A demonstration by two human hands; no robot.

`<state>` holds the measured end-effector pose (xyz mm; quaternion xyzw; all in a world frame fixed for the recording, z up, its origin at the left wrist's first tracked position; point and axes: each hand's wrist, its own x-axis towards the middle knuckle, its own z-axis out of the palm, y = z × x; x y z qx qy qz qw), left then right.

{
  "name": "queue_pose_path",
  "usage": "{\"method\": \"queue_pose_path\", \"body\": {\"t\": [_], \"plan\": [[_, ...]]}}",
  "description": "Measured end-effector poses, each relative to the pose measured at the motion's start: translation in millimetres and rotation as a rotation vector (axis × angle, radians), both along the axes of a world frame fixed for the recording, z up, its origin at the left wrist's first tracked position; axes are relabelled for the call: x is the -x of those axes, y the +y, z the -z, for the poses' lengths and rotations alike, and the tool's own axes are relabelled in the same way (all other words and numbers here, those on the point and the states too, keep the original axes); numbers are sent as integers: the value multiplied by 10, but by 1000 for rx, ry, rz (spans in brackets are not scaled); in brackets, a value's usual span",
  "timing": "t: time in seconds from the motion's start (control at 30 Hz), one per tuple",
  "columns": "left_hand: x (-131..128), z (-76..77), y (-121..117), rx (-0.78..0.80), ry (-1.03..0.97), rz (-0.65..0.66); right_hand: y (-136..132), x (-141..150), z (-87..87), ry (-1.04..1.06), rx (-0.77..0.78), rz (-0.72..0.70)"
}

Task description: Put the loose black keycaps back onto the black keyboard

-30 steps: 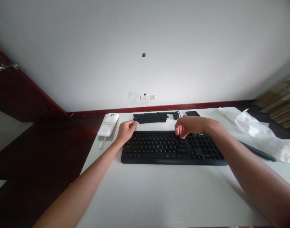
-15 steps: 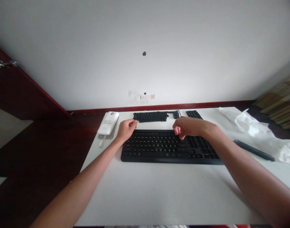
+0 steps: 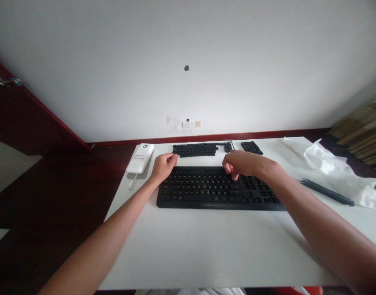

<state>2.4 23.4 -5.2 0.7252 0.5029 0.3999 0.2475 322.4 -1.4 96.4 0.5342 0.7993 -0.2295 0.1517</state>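
Observation:
A black keyboard (image 3: 206,190) lies across the white table (image 3: 206,246). Behind it sit loose black keycaps laid out in rows (image 3: 195,149) and a smaller block of keycaps (image 3: 251,147). My left hand (image 3: 163,166) rests at the keyboard's far left corner, fingers curled, fingertips touching the left end of the keycap rows. My right hand (image 3: 240,163) hovers over the keyboard's upper middle, fingers curled downward in a pinch; whether it holds anything is hidden.
A white power bank (image 3: 140,158) with a short cable lies left of the keyboard. A dark pen-like tool (image 3: 326,191) and a crumpled white plastic sheet (image 3: 332,168) lie at the right. A wall with sockets stands behind the table.
My right hand has drifted slightly left and back over the keyboard's top rows. The view has tilted a little; my left hand stays at the keycap rows.

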Motion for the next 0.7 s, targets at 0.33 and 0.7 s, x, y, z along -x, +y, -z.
{"method": "queue_pose_path", "body": {"t": [0.33, 0.7], "plan": [[-3, -3, -1, -2, -2, 3, 76, -59, -27, 24, 38, 3], [-11, -27, -14, 15, -7, -7, 103, -65, 51, -68, 15, 12]]}}
